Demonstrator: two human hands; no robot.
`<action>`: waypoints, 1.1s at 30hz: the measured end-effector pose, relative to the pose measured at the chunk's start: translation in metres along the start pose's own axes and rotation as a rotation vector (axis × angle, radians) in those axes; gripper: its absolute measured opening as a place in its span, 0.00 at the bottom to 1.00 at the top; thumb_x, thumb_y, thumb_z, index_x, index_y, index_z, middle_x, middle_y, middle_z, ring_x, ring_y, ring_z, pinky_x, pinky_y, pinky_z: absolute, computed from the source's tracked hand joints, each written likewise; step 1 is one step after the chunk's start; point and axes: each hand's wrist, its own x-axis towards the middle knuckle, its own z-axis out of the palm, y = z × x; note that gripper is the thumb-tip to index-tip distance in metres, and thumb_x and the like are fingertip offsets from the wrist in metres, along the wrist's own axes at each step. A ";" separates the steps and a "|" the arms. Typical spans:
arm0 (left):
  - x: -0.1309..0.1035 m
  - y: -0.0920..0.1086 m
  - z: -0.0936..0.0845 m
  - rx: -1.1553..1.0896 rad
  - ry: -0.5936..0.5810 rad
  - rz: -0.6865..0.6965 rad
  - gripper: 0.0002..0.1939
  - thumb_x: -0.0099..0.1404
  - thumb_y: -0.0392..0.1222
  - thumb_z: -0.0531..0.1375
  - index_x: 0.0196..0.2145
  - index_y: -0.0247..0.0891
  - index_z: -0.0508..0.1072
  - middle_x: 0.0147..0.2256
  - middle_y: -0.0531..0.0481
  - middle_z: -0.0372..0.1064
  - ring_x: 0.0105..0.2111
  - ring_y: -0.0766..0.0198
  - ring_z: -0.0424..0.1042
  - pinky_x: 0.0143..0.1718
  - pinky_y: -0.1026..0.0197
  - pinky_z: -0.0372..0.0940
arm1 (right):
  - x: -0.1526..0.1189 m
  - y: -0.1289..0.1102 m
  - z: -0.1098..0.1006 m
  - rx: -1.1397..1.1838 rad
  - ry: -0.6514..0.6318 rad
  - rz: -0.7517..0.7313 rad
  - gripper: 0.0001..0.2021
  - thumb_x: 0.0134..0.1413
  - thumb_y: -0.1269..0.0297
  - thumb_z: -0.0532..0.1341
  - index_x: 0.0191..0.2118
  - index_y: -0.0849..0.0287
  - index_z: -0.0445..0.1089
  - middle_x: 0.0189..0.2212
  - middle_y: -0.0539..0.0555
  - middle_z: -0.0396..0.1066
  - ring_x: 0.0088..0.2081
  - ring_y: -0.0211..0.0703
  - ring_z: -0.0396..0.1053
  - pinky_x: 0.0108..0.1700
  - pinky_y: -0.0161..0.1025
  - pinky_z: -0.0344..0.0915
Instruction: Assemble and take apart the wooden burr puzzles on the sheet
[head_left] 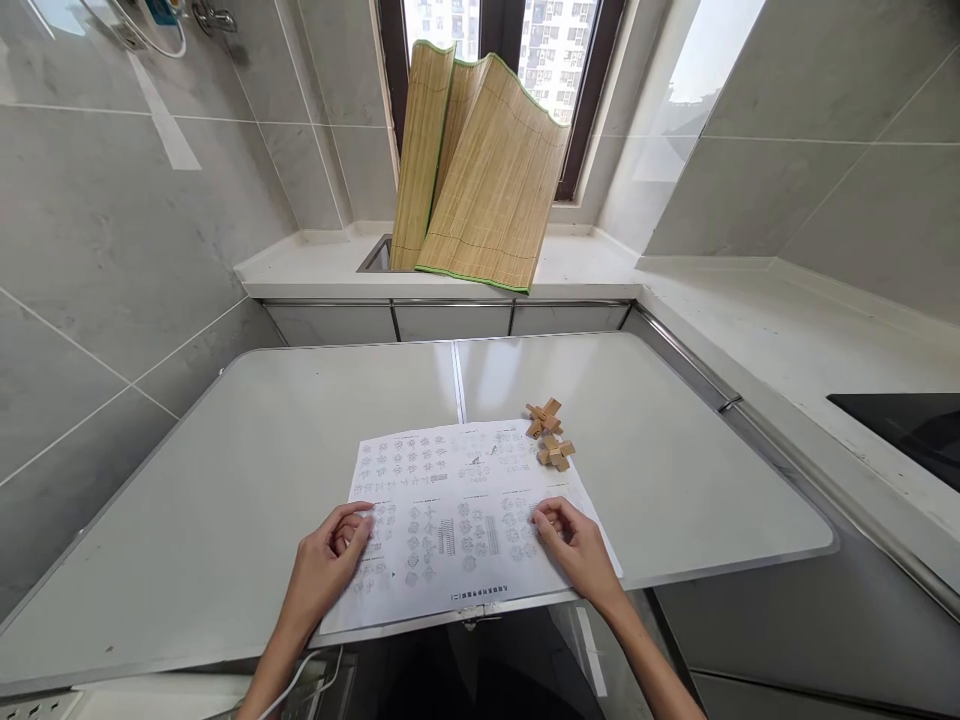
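A large white printed sheet (450,570) lies on the table's near edge, covered in small line diagrams with a line of print along its near side. My left hand (334,548) rests at the sheet's left edge, fingers loosely curled in and nothing visible in them. On the right part of the paper sits my right hand (570,540), its fingers also curled, with no object showing. Two wooden burr puzzles stand by the sheet's far right corner: the farther burr puzzle (544,418) and the nearer burr puzzle (556,453). Neither hand touches them.
The white folding table (225,480) has a seam down its middle. Behind it, a folded bamboo mat (495,180) leans over a sink (377,255) below the window. A counter with a black cooktop (907,425) runs along the right. A white cable (300,675) hangs near my left forearm.
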 end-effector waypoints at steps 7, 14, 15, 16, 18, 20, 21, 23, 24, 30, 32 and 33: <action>-0.005 0.002 -0.003 -0.012 -0.018 0.004 0.24 0.65 0.63 0.60 0.43 0.39 0.81 0.26 0.51 0.73 0.24 0.64 0.66 0.29 0.62 0.64 | 0.040 -0.031 -0.038 -0.024 -0.039 -0.045 0.21 0.64 0.41 0.60 0.42 0.58 0.73 0.33 0.56 0.79 0.30 0.46 0.75 0.36 0.41 0.69; -0.005 -0.001 -0.002 -0.062 -0.012 -0.022 0.24 0.66 0.62 0.60 0.44 0.39 0.79 0.29 0.49 0.77 0.30 0.60 0.73 0.33 0.61 0.66 | 0.117 -0.043 -0.084 -0.623 0.093 0.009 0.20 0.66 0.44 0.55 0.38 0.56 0.75 0.38 0.58 0.80 0.38 0.50 0.75 0.38 0.42 0.64; -0.005 -0.001 -0.002 -0.064 -0.007 -0.020 0.23 0.66 0.61 0.60 0.44 0.39 0.79 0.29 0.49 0.77 0.30 0.60 0.73 0.32 0.61 0.66 | 0.127 -0.042 -0.085 -0.728 0.036 0.045 0.22 0.67 0.44 0.53 0.36 0.55 0.75 0.38 0.59 0.80 0.40 0.52 0.75 0.40 0.43 0.63; -0.005 -0.001 -0.002 -0.064 -0.004 -0.017 0.23 0.66 0.61 0.60 0.44 0.39 0.79 0.29 0.48 0.77 0.30 0.60 0.73 0.32 0.61 0.66 | 0.135 -0.042 -0.084 -0.769 0.005 0.064 0.24 0.67 0.43 0.54 0.31 0.55 0.75 0.35 0.59 0.79 0.40 0.54 0.74 0.41 0.44 0.62; -0.006 -0.001 -0.002 -0.061 -0.002 -0.010 0.23 0.66 0.61 0.60 0.43 0.39 0.79 0.29 0.48 0.77 0.28 0.61 0.72 0.31 0.61 0.66 | 0.150 -0.040 -0.079 -0.810 -0.061 0.104 0.28 0.66 0.40 0.54 0.23 0.55 0.71 0.26 0.58 0.76 0.37 0.55 0.73 0.41 0.45 0.61; -0.006 -0.002 -0.002 -0.060 -0.005 -0.007 0.23 0.66 0.61 0.60 0.43 0.39 0.79 0.28 0.49 0.76 0.27 0.62 0.70 0.30 0.62 0.65 | 0.160 -0.038 -0.072 -0.812 -0.120 0.140 0.30 0.64 0.37 0.55 0.19 0.54 0.68 0.20 0.56 0.73 0.31 0.52 0.72 0.37 0.44 0.60; -0.006 -0.002 -0.002 -0.061 -0.008 -0.009 0.23 0.66 0.61 0.60 0.43 0.39 0.79 0.28 0.49 0.76 0.26 0.62 0.69 0.30 0.62 0.65 | 0.164 -0.037 -0.069 -0.812 -0.146 0.156 0.31 0.64 0.37 0.55 0.18 0.54 0.67 0.20 0.56 0.72 0.28 0.50 0.71 0.35 0.43 0.60; -0.006 -0.003 -0.002 -0.063 -0.012 -0.012 0.22 0.66 0.60 0.60 0.44 0.39 0.79 0.28 0.50 0.76 0.26 0.62 0.68 0.30 0.62 0.65 | 0.170 -0.035 -0.064 -0.813 -0.177 0.176 0.29 0.63 0.39 0.57 0.19 0.54 0.67 0.21 0.55 0.73 0.26 0.47 0.69 0.31 0.41 0.58; -0.006 -0.003 -0.002 -0.064 -0.015 -0.014 0.22 0.66 0.60 0.59 0.43 0.39 0.79 0.28 0.50 0.76 0.25 0.62 0.68 0.30 0.62 0.65 | 0.173 -0.034 -0.062 -0.815 -0.185 0.181 0.27 0.63 0.41 0.58 0.20 0.55 0.67 0.22 0.55 0.74 0.26 0.47 0.69 0.30 0.40 0.57; -0.006 -0.002 -0.002 -0.070 -0.016 -0.028 0.22 0.66 0.60 0.59 0.43 0.40 0.79 0.27 0.51 0.75 0.25 0.62 0.67 0.29 0.62 0.63 | 0.182 -0.038 -0.053 -0.821 -0.190 0.146 0.18 0.64 0.53 0.59 0.24 0.55 0.68 0.25 0.54 0.74 0.28 0.46 0.70 0.29 0.38 0.54; -0.006 -0.002 -0.003 -0.070 -0.013 -0.027 0.22 0.66 0.60 0.59 0.43 0.40 0.79 0.27 0.50 0.76 0.25 0.62 0.67 0.28 0.62 0.63 | 0.180 -0.044 -0.047 -0.810 -0.187 0.103 0.18 0.65 0.53 0.58 0.25 0.54 0.66 0.24 0.53 0.73 0.29 0.46 0.69 0.29 0.38 0.54; -0.006 -0.002 -0.003 -0.069 -0.012 -0.023 0.22 0.66 0.60 0.59 0.43 0.40 0.79 0.27 0.50 0.76 0.25 0.62 0.67 0.28 0.62 0.63 | 0.178 -0.048 -0.044 -0.800 -0.192 0.076 0.18 0.65 0.52 0.57 0.25 0.54 0.65 0.24 0.53 0.72 0.29 0.46 0.68 0.29 0.38 0.54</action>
